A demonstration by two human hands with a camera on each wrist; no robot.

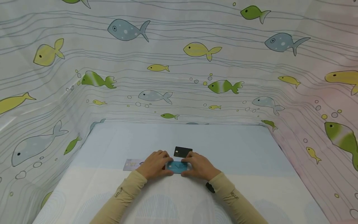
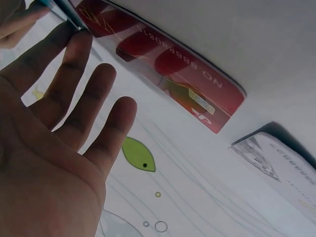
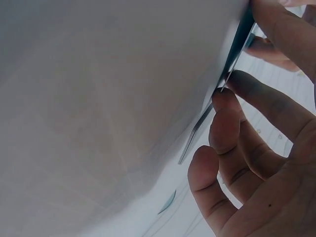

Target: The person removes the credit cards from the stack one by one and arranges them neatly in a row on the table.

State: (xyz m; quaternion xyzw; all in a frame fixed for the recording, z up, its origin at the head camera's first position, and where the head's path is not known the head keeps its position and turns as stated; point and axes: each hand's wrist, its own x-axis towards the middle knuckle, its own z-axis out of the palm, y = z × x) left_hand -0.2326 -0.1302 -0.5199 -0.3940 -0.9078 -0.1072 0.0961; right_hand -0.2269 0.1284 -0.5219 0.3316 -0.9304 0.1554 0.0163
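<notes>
A blue card (image 1: pixel 177 167) marked "VIP" lies between the hands, low over the table. My left hand (image 1: pixel 154 165) pinches its left end between thumb and forefinger, and my right hand (image 1: pixel 202 166) does the same at its right end. In the left wrist view, a red card (image 2: pixel 168 64) with a gold chip lies past the left fingertips; the left hand mostly covers it in the head view. Left of that hand is a silvery-lilac card (image 1: pixel 131 165). A black card (image 1: pixel 182 151) with a chip lies just beyond the blue one, close to the right fingers.
A small black object (image 1: pixel 210 187) is partly hidden beneath the right sleeve (image 1: pixel 223 186). The pale table (image 1: pixel 179 137) is enclosed at the back and sides by a fish-patterned curtain (image 1: pixel 179 90).
</notes>
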